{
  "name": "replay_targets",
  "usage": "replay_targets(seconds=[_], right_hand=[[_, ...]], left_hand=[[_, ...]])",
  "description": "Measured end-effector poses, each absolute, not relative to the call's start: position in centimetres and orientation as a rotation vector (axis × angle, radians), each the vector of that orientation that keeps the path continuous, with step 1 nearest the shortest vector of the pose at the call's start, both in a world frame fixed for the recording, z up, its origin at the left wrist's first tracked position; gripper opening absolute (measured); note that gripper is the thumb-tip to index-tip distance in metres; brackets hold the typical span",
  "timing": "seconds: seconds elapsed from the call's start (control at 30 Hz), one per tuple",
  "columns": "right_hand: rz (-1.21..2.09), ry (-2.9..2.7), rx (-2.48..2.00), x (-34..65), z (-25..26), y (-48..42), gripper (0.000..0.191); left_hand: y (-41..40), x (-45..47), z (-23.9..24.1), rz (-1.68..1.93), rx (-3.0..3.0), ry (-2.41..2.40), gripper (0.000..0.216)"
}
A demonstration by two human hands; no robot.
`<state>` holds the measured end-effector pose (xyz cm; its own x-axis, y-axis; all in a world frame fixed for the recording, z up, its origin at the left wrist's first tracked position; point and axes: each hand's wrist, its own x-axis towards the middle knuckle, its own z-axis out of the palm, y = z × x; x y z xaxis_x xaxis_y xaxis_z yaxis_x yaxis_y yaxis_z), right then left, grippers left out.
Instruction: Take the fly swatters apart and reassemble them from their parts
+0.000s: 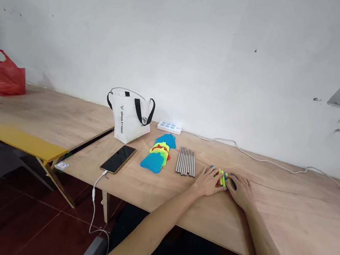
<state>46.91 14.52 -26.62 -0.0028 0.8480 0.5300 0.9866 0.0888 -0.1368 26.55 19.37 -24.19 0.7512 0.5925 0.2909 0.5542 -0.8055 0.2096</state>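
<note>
My left hand (207,181) and my right hand (241,190) rest on the wooden table (287,217), one on each side of a small bunch of bright sticks (222,178) in yellow, red, blue and green. Fingers of both hands curl around the bunch and touch it. Left of my left hand lies a row of several grey metal rods (186,161). Further left sits a pile of flat mesh pieces (159,153) in blue, yellow and red.
A black phone (118,159) on a white cable lies near the table's left edge. A white tote bag (130,116) and a white power strip (169,127) stand by the wall. A red plastic bag (2,73) sits on a second table (40,116) at left.
</note>
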Motion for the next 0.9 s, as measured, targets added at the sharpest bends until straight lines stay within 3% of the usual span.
replay_targets(seconds=[0.5, 0.7, 0.9], right_hand=[[-0.319, -1.658, -1.969, 45.4, -25.9, 14.9, 0.026], [-0.377, -1.133, -2.147, 49.1, -24.7, 13.9, 0.033], [-0.132, -1.083, -2.391, 51.8, -24.8, 13.3, 0.028]], left_hand=[[19.1, 26.6, -24.4, 0.568, 2.824, 0.972, 0.063], [19.3, 26.5, -24.4, 0.569, 2.828, 0.925, 0.053], [19.5, 26.7, -24.7, 0.570, 2.826, 0.931, 0.059]])
